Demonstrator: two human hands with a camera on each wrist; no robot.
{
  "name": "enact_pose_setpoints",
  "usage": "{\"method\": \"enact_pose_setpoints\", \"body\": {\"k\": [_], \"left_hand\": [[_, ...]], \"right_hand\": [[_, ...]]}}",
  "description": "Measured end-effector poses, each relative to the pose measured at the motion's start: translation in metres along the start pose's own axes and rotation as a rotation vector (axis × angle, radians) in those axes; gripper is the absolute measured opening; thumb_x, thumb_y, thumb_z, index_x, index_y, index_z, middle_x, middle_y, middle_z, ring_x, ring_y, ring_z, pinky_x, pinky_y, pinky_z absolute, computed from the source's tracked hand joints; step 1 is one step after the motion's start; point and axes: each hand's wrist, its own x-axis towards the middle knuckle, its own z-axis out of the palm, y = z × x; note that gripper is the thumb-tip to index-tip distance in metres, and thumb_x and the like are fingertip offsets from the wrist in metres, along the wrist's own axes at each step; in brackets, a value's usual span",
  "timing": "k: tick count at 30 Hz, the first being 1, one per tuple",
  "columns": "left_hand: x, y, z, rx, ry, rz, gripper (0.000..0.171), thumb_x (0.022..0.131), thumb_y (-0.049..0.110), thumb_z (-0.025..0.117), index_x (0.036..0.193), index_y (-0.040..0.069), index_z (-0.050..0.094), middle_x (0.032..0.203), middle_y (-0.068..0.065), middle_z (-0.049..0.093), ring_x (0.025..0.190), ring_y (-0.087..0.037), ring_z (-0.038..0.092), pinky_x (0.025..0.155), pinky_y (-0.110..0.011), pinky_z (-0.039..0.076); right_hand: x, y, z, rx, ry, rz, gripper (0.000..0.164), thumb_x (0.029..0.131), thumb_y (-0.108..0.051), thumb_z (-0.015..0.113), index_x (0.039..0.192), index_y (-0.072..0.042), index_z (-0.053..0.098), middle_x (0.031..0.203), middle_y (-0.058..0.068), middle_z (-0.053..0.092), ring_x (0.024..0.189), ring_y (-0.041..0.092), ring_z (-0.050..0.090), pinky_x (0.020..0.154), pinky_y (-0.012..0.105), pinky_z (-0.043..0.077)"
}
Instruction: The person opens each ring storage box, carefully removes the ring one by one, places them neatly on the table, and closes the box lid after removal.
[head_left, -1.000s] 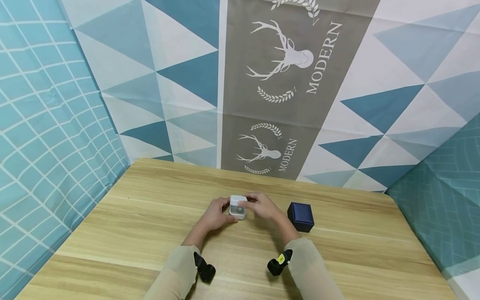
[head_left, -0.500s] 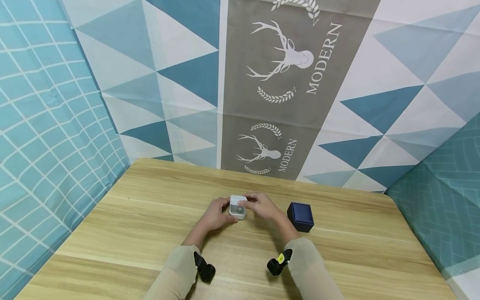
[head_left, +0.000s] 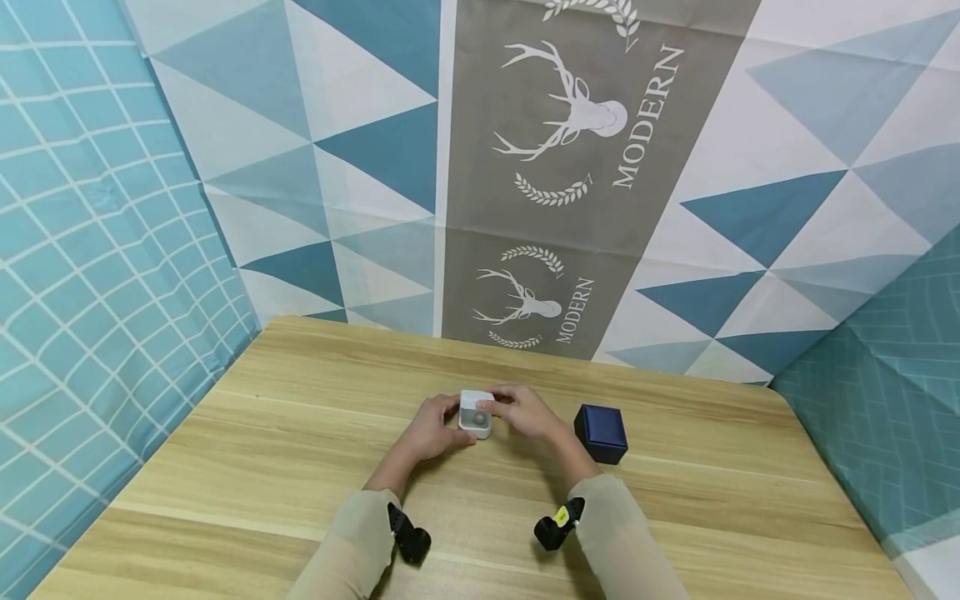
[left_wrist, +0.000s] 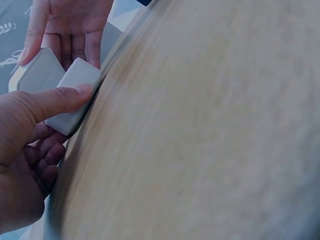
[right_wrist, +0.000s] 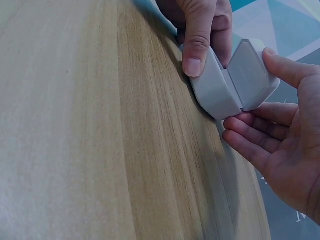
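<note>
A small white hinged ring box [head_left: 477,427] stands on the wooden table, its lid [right_wrist: 252,75] raised from the base [right_wrist: 215,92]. In the head view a small greyish round thing [head_left: 480,419] shows inside; its kind is too small to tell. My left hand [head_left: 431,429] grips the base, with the thumb [left_wrist: 70,99] across its front wall. From the other side my right hand [head_left: 525,412] holds the lid, thumb [right_wrist: 287,67] at its edge and fingers curled behind the hinge side. The inside is hidden in both wrist views.
A dark blue square box [head_left: 602,433] sits just right of my right forearm. Behind the table [head_left: 675,517] hangs a patterned cloth [head_left: 375,167] with deer prints, and a blue checked cloth [head_left: 105,250] hangs on the left. Each sleeve carries a black wrist camera.
</note>
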Motion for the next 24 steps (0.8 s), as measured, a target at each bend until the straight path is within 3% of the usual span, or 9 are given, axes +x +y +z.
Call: {"method": "enact_pose_setpoints", "body": {"k": [24], "left_hand": [[-0.0007,-0.0004,0.0008,-0.001,0.003,0.024,0.068,0.071,0.014,0.081,0.129,-0.003,0.052,0.122,-0.018,0.058,0.120,-0.033,0.051,0.104,-0.047,0.039]], "right_hand": [[-0.0001,-0.0022,0.0004,0.022,0.015,0.014,0.044,0.089,-0.038,0.061,0.120,-0.006,0.063,0.118,0.009,0.065,0.106,0.020,0.060,0.093,0.039,0.046]]}}
